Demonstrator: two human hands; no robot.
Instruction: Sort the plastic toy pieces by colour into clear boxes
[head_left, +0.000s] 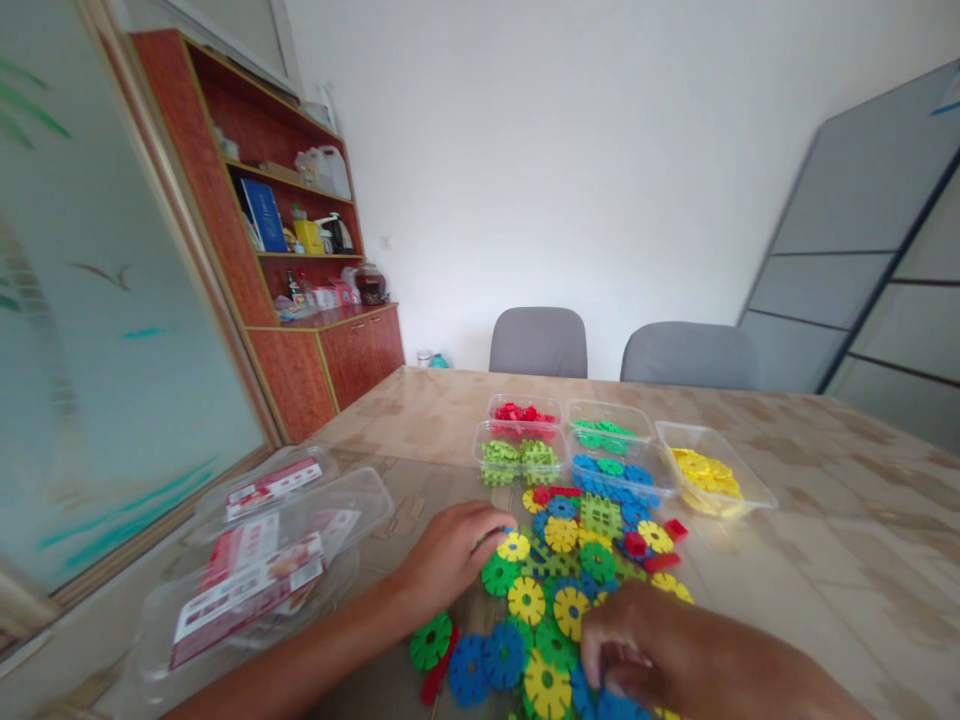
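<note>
A loose pile of notched plastic discs and lattice pieces lies before me. My left hand [459, 545] is at the pile's left edge, fingers curled and thumb drawn in. Its fingertips meet a yellow disc [514, 546] and a bit of blue; what is between them is partly hidden. Just below is a green disc [500, 575]. Over the near right of the pile, my right hand [637, 635] has its fingers bent in a pinch, whose contents are hidden. Beside it are a yellow disc [571, 612] and blue pieces. A lime lattice piece [600, 515] rests farther back.
Clear tubs hold red pieces [525, 413], lime pieces [519, 460], green pieces [602, 434], blue discs [615, 480] and yellow discs [705, 472]. Labelled clear lids [247, 590] are stacked at the left. Two grey chairs [538, 342] stand behind the table [840, 560].
</note>
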